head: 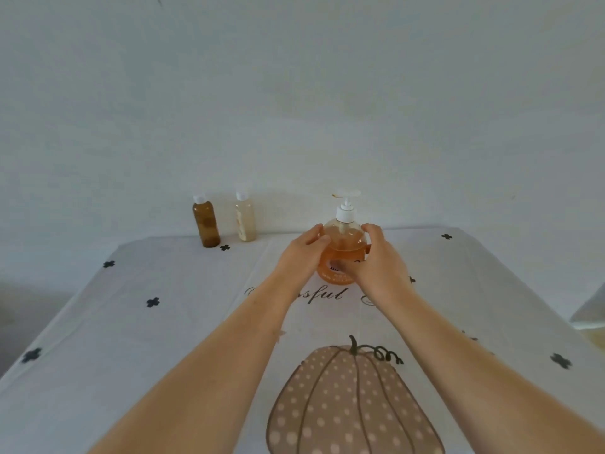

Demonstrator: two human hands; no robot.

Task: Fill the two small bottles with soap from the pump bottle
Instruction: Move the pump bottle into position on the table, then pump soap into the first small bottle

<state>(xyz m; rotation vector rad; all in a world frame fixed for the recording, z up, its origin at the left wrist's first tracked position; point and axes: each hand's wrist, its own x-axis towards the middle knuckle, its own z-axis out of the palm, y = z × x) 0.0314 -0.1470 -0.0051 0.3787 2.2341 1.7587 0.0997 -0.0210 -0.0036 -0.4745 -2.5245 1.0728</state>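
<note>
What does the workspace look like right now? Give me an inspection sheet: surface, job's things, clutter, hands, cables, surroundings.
Surface: table under a white cloth printed with a pumpkin, black crosses and script lettering.
Job's things: pump bottle holding orange soap, upright near the far middle. The amber small bottle and clear small bottle stand upright to its left at the far edge, slightly apart, with white caps on.
Clutter: nothing seen.
Hands: left hand and right hand grip the pump bottle's body from either side.
Cables: nothing seen.
Surroundings: plain white wall behind. A pale object at the right edge is too cut off to identify.
</note>
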